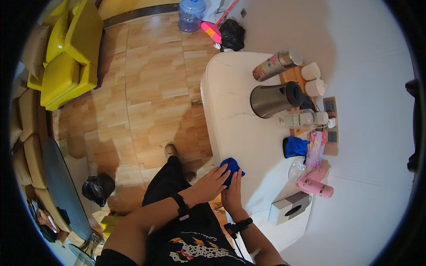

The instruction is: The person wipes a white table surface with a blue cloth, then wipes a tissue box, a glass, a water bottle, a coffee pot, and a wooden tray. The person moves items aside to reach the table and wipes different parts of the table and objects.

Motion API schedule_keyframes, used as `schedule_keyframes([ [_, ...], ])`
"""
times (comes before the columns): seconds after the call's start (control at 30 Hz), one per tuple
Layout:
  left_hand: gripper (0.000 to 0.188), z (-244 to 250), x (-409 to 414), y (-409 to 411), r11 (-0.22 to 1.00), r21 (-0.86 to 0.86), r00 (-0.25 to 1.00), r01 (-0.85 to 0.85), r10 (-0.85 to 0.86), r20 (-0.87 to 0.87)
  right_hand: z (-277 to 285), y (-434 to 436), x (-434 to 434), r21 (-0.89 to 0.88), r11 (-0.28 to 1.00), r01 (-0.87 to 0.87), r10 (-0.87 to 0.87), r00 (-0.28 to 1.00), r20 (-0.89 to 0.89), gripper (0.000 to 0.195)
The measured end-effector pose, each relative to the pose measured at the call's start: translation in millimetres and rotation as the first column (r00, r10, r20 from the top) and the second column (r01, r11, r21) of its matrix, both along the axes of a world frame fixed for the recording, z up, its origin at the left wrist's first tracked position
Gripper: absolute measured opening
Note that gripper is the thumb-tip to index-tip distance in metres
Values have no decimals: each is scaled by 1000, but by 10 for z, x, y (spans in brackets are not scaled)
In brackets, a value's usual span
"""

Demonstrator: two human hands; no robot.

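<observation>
A bunched blue cloth point(229, 165) lies at the near left edge of the white marble-patterned table point(233, 133). My left hand point(211, 181) reaches over it from the left, fingers resting on the fabric. From the right, my right hand point(232, 193) presses its fingers along the cloth's other side, so the cloth sits between both hands. The undersides of the fingers are hidden. A second blue cloth point(295, 147) with a dark edge lies farther right, near the wall.
Along the wall stand a floral thermos point(271, 66), an electric kettle point(273, 99), a clear plastic bottle point(294, 119), white cups point(314, 87), a pink bottle point(316, 187) and a tissue box point(289, 207). A yellow armchair point(66, 73) and a trash bin point(108, 184) stand on the floor to the left.
</observation>
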State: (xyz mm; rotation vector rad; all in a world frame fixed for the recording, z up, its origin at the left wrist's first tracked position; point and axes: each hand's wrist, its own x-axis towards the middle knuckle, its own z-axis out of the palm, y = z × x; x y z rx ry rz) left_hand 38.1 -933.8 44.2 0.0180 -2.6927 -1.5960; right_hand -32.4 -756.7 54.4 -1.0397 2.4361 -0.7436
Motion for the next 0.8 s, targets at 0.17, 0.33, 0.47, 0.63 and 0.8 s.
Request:
schedule_keyframes([
  [0.17,71,-50,-109,-184,988,-100,993,-116,112,-42,-42,-426,-161,37,998,45,-42,995,-86,75],
  [0.33,78,-250,-256,-339,920,50,921,-389,390,6,-273,-1039,-467,-47,994,-95,84,977,-196,63],
  [0.47,80,-445,-501,-435,770,419,867,-481,488,98,-294,-1298,-593,-27,994,-101,93,970,-225,65],
  [0.63,78,-545,-625,-212,574,578,796,-580,551,251,-415,-1095,-559,-144,989,-36,15,989,-144,72],
  [0.8,78,-832,-440,217,358,687,767,-633,410,493,-321,-867,-491,170,969,-182,231,911,-341,83],
])
